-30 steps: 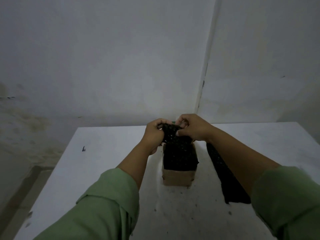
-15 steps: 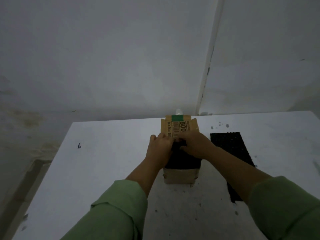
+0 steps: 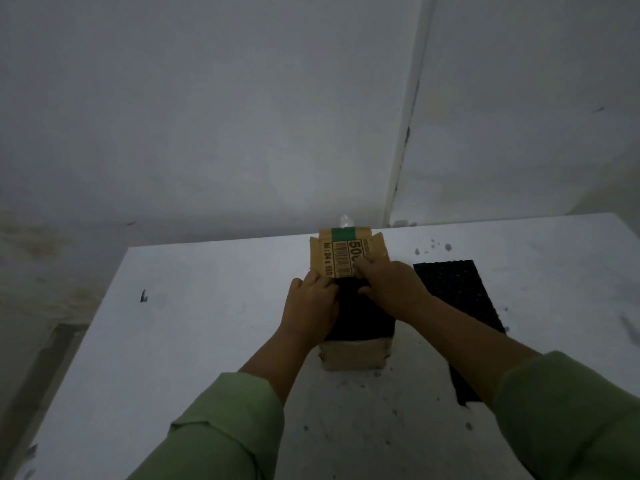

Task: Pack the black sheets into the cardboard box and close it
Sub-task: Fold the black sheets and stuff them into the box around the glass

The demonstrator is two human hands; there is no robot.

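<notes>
Both hands, left hand [image 3: 313, 306] and right hand [image 3: 391, 285], press black sheets [image 3: 360, 320] into the cardboard box [image 3: 353, 356] with fingers flat; lid flap [image 3: 343, 254] unclosed, another black sheet [image 3: 457, 299] waits right of them.

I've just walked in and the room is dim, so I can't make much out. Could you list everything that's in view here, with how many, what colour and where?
cardboard box: one, brown, middle of the table, top open, printed flap with a green band standing up at its far side.
black sheets in the box: count cannot be told, black, filling the open top.
black sheet: one or a stack, black, bumpy, flat on the table right of the box.
table: one, white, speckled.
walls: white, behind the table.
sleeves: two, green.
left hand: one, on the box's left side and the sheets.
right hand: one, fingers on the flap and sheets.
</notes>
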